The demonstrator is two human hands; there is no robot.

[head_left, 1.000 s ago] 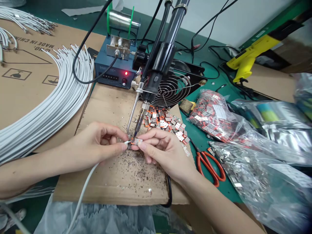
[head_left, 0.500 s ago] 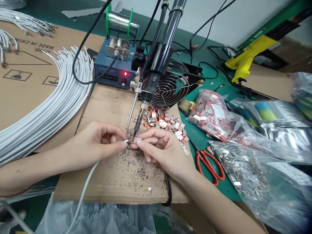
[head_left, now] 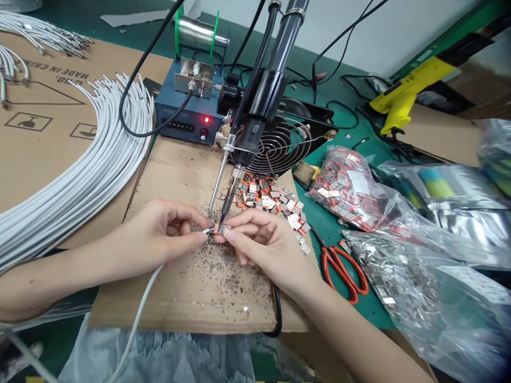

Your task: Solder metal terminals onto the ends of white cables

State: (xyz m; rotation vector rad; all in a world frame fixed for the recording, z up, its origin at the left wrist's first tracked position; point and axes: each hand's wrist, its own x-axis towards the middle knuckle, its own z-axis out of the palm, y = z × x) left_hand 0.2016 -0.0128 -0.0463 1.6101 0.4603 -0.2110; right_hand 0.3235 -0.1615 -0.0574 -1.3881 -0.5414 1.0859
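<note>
Pinched between thumb and forefinger, a white cable (head_left: 144,298) is in my left hand (head_left: 171,231), its end pointing right and its length trailing down toward my lap. My right hand (head_left: 255,239) grips a small metal USB connector (head_left: 225,227) with an orange part. Cable end and connector meet under the tip of a mounted soldering iron (head_left: 229,199). A thin metal solder feed tube (head_left: 217,186) comes down beside the tip. Whether the wires touch the connector's contacts is too small to tell.
Loose connectors (head_left: 275,199) lie right of the iron, before a black fan (head_left: 279,146). Behind stand a blue solder feeder (head_left: 183,119) and a solder spool (head_left: 195,34). Bundled white cables (head_left: 115,149) lie left. Right are orange-handled scissors (head_left: 343,271) and bagged connectors (head_left: 343,186).
Both hands keep nearly the same pose at the iron tip. The iron and equipment appear shifted very slightly to the right in view.
</note>
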